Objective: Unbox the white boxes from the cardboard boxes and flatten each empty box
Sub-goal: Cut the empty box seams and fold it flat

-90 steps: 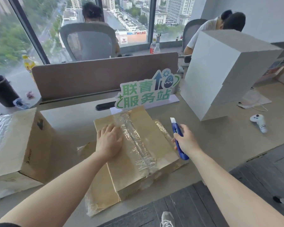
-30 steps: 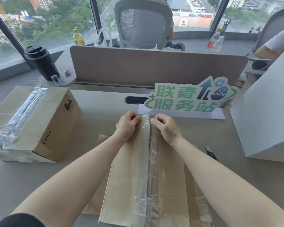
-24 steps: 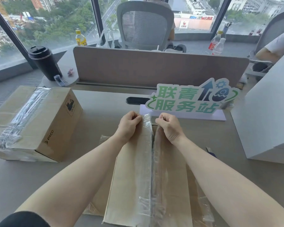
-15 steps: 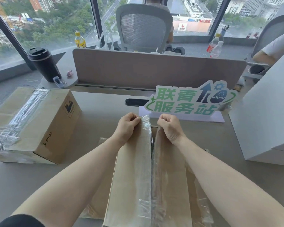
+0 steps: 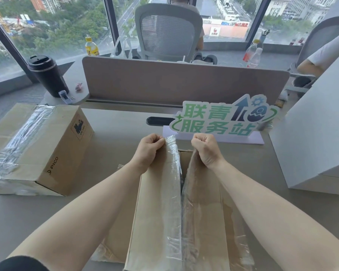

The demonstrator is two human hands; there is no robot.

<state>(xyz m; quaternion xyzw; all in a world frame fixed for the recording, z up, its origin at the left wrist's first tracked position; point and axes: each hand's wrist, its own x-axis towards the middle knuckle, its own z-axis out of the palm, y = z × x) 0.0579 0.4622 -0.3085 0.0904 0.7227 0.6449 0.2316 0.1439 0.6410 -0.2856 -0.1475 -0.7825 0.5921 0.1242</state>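
Left hand: curled, gripping far end of left flap.
Right hand: curled, gripping right flap.
Cardboard box: flaps parted along centre seam.

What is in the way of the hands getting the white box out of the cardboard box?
Only the cardboard box's own top flaps. The left hand and right hand each grip one taped flap at the far end, with just a narrow gap open between them. The inside is too dark to see.
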